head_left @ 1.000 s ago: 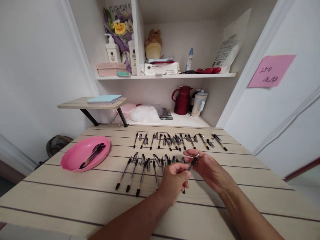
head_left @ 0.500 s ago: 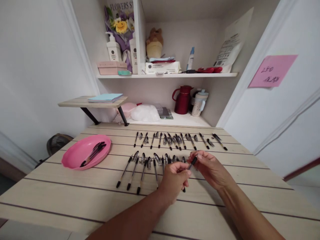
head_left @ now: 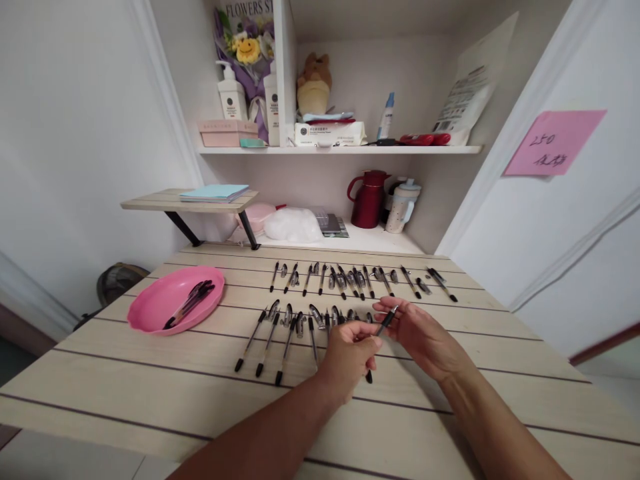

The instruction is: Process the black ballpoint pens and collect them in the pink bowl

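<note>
A pen [head_left: 387,321] with a dark grip and bare pointed tip slants up out of my left hand [head_left: 349,355], pinched between thumb and fingers. My right hand [head_left: 419,335] is close beside that tip, fingers loosely curled and apart around it; nothing shows between them. Below and behind my hands lies a front row of uncapped pens [head_left: 285,353], with clear-and-black caps [head_left: 315,316] and small parts near their upper ends. My left hand hides part of this row. Farther back is a second row of pens [head_left: 343,283] with caps between them.
A pink tray [head_left: 145,313] on the left holds several dark pens [head_left: 193,303]. A small raised shelf [head_left: 165,201] bears blue paper [head_left: 215,192]. At the back stand a red jug [head_left: 369,200] and a pale cup [head_left: 402,207], under a white shelf [head_left: 350,151].
My right fingers have loosened and shifted slightly off the pen's end, so its pointed tip now shows. My left hand still holds the pen. The view has shifted slightly.
</note>
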Available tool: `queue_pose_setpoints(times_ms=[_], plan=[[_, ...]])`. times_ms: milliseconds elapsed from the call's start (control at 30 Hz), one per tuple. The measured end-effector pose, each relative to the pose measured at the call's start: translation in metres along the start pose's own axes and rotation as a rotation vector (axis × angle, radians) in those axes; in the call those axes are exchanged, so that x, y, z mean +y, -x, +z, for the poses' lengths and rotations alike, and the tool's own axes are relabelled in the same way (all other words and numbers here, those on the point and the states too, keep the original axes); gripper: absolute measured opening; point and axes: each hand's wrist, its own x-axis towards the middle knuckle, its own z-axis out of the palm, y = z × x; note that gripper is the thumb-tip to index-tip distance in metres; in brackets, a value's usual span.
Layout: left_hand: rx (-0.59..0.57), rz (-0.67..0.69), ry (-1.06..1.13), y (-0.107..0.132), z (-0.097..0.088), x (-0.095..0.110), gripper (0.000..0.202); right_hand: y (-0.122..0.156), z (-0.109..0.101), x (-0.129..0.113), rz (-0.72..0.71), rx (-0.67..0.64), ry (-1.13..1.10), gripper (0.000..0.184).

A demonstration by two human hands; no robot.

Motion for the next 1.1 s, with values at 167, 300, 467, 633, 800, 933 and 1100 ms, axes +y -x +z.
queue_pose_setpoints(times_ms=[167, 300, 467, 633, 800, 933, 1100], plan=[[0.042, 0.0, 0.013, 0.0, -0.001, 0.001, 0.025, -0.007, -0.022, -0.002, -0.155, 0.385, 0.386, 0.039], [0.05, -0.002, 0.014, -0.002, -0.003, 0.0, 0.025, -0.014, -0.044, 0.011, -0.117, 0.625, 1.231, 0.035], [0.04, -0.017, -0.002, -0.001, -0.004, 0.001, 0.025, -0.021, -0.047, 0.021, -0.05, 0.529, 1.319, 0.018], [0.026, -0.045, -0.034, 0.0, -0.004, 0.001, 0.026, -0.018, -0.032, 0.005, -0.126, 0.372, 0.383, 0.023], [0.028, -0.055, -0.051, 0.0, -0.004, 0.0, 0.027, -0.014, -0.022, -0.002, -0.255, 0.328, -0.029, 0.022], [0.033, -0.071, -0.067, -0.001, -0.004, -0.001, 0.028, -0.013, -0.019, 0.001, -0.256, 0.304, -0.012, 0.021], [0.06, -0.07, -0.085, -0.001, -0.002, 0.0, 0.025, -0.008, -0.009, 0.0, -0.164, 0.24, 0.055, 0.024]])
